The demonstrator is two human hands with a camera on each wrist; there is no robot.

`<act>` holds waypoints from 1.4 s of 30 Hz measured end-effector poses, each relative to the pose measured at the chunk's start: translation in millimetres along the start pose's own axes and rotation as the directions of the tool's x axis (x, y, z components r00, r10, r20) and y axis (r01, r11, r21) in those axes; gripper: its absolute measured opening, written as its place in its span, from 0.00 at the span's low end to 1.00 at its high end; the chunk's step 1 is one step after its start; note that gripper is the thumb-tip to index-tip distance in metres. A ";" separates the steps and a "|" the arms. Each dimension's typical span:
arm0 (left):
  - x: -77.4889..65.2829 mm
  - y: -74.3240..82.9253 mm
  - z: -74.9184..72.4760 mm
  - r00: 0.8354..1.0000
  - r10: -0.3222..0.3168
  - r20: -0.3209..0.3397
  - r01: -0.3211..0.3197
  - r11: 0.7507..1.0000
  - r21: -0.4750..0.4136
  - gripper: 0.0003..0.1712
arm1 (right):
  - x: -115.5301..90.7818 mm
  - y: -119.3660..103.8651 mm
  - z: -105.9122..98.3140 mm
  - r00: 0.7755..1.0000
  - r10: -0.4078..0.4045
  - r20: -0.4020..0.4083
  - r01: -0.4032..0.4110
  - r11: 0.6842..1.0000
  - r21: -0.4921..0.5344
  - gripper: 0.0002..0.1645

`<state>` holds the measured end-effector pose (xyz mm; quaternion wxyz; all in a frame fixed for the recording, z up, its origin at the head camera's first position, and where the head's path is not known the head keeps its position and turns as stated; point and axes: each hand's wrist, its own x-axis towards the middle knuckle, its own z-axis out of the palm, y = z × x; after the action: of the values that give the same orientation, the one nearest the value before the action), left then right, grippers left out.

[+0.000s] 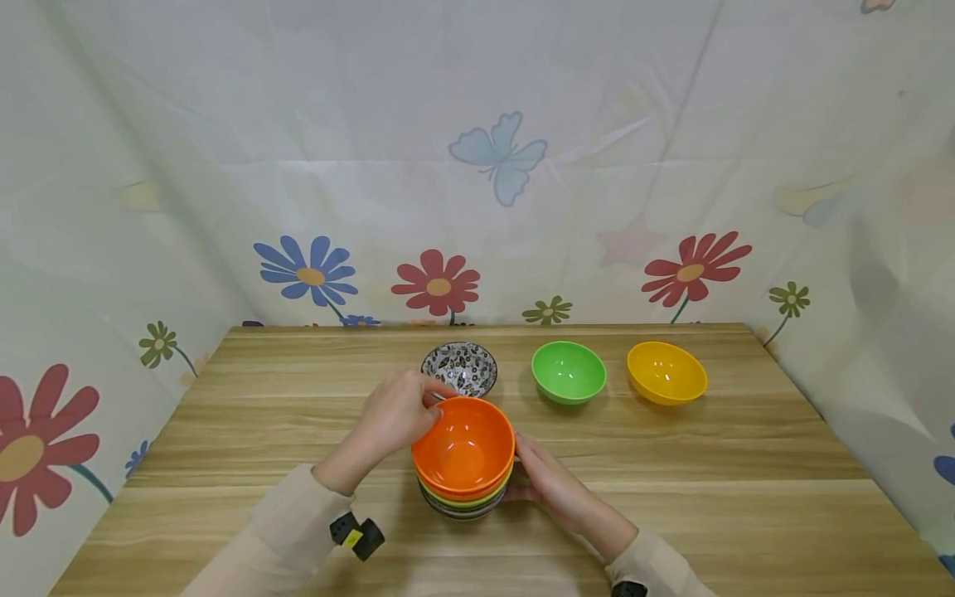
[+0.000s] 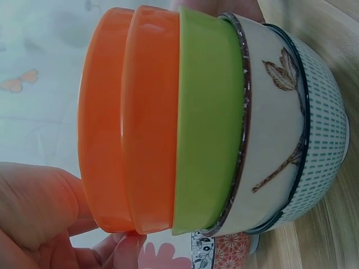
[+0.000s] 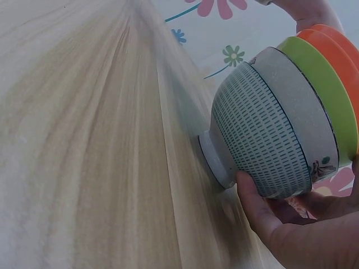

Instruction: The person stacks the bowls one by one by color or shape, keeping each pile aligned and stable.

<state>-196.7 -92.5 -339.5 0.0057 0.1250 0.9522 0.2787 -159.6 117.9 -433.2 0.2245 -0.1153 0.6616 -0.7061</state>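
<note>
A stack of nested bowls stands on the wooden table in front of me. Topmost is an orange bowl (image 1: pixel 464 448), with a second orange bowl (image 2: pixel 150 123) just under it. Below come a lime green bowl (image 2: pixel 206 123), a cream bowl with a brown leaf pattern (image 2: pixel 275 140) and, lowest, a bowl with teal dashes (image 3: pixel 255 129). My left hand (image 1: pixel 399 413) pinches the upper orange bowl's rim at its left side. My right hand (image 1: pixel 555 489) holds the stack from the right, its thumb low by the dashed bowl's foot and its fingers on the far side.
Behind the stack sits a black-and-white patterned bowl (image 1: pixel 461 369), close to my left fingers. Farther right stand a green bowl (image 1: pixel 569 373) and a yellow bowl (image 1: pixel 666 373). A flower-printed cloth (image 1: pixel 358 182) hangs behind the table (image 1: pixel 746 514).
</note>
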 end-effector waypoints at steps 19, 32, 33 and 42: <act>0.9 -4.1 -4.5 1.000 -0.020 0.010 0.020 0.999 -0.035 0.12 | -0.4 0.3 0.3 1.000 -0.002 -0.003 0.002 1.000 -0.003 0.40; 2.2 -7.8 -8.2 0.999 -0.029 -0.032 0.028 0.998 -0.053 0.15 | 0.2 0.5 0.7 1.000 -0.001 -0.005 0.001 1.000 -0.013 0.40; 2.4 -8.3 -8.3 0.999 -0.030 -0.034 0.028 0.998 -0.055 0.15 | 0.2 0.5 0.8 1.000 -0.001 -0.005 0.001 1.000 -0.013 0.40; 9.2 -17.4 -10.6 0.997 -0.049 -0.053 0.046 0.997 -0.058 0.21 | 0.5 1.6 1.3 1.000 0.010 -0.012 -0.010 1.000 0.008 0.43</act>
<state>-210.5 -110.0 -339.2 -0.0103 0.0945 0.9464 0.3086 -159.1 116.4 -434.7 0.2247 -0.1069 0.6606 -0.7083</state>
